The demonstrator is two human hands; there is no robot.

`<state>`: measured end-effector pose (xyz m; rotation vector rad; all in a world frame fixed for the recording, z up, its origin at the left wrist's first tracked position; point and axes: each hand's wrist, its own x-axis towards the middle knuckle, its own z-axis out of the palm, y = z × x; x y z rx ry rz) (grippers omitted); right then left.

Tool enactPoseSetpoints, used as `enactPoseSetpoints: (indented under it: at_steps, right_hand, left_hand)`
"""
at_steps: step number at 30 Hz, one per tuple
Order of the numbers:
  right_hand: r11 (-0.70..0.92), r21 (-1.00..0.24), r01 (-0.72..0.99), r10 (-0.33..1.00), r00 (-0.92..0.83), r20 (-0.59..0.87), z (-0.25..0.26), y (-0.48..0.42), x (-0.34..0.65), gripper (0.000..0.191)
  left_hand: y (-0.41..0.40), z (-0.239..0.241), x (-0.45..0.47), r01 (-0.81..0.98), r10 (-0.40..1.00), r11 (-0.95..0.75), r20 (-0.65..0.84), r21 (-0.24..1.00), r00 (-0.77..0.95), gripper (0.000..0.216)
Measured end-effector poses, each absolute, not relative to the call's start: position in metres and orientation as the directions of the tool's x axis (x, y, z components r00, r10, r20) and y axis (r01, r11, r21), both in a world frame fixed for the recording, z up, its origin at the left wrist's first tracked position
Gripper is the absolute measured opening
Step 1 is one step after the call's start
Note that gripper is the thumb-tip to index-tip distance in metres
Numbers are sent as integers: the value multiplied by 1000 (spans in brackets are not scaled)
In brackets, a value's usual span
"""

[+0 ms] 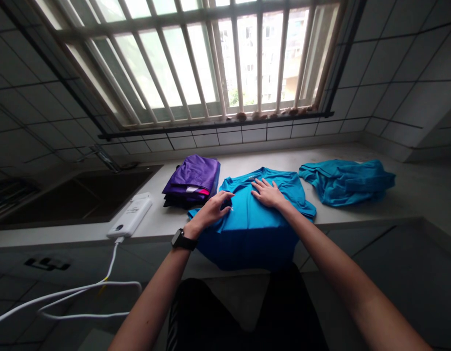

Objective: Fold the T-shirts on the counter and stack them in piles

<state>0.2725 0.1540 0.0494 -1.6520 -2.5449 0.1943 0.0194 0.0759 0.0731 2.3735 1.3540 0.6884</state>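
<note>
A bright blue T-shirt (247,214) lies spread on the counter in front of me, its lower part hanging over the front edge. My left hand (212,210), with a black watch on the wrist, grips the shirt's left sleeve area with fingers curled on the cloth. My right hand (266,191) lies flat on the shirt just below the collar, fingers spread. A folded stack of purple clothes (192,179) sits just left of the shirt.
A second crumpled blue garment (347,180) lies to the right on the counter (393,204). A white power bank (130,215) with a white cable sits at the left near a dark sink (75,195). A barred window (210,63) is behind.
</note>
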Motion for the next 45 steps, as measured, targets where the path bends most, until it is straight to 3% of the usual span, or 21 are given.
enactPoseSetpoints:
  at_steps: [4,7,12,17,21,24,27,32,35,37,42,45]
  right_hand:
    - [391,-155,907,919,-395,9,50,153,272,63]
    - [386,-155,909,921,-389,9,49,154,272,63]
    - [397,-156,904,916,-402,-1,50,155,272,62]
    - [394,-152,907,917,-398,1,50,155,272,62]
    - [398,-147,905,915,-402,4,48,157,273,62]
    - [397,-156,904,916,-402,2,47,158,273,63]
    - [395,-156,906,916,-400,-4,48,157,273,63]
    - [389,-158,908,919,-394,-4,50,154,271,63]
    - [386,-157,909,920,-391,-2,49,154,271,63]
    - [383,-157,910,921,-389,-8,49,155,272,64]
    - [392,-161,906,917,-400,-14,49,168,274,63]
    - [338,-171,925,937,-347,-25,50,184,273,61]
  left_hand:
    - [70,69,28,607,768,-626,253,489,589,42]
    - [65,70,30,655,793,-605,274,453,544,45]
    - [54,74,15,936,950,-238,261,260,169,30]
    - [49,85,3,978,988,-4,153,210,-29,16]
    - [49,98,2,976,901,153,383,156,-203,24]
    - [51,105,0,993,882,110,457,45,-119,27]
    - [55,107,0,997,938,-72,341,17,62,22]
    - [63,102,4,995,953,-97,286,-22,100,33]
    - [69,99,8,980,963,-193,183,-45,198,22]
    - [75,98,14,982,964,-182,189,-48,188,20]
    - [107,105,36,999,932,-35,361,17,27,32]
    - [132,108,46,1000,929,21,369,21,-27,39]
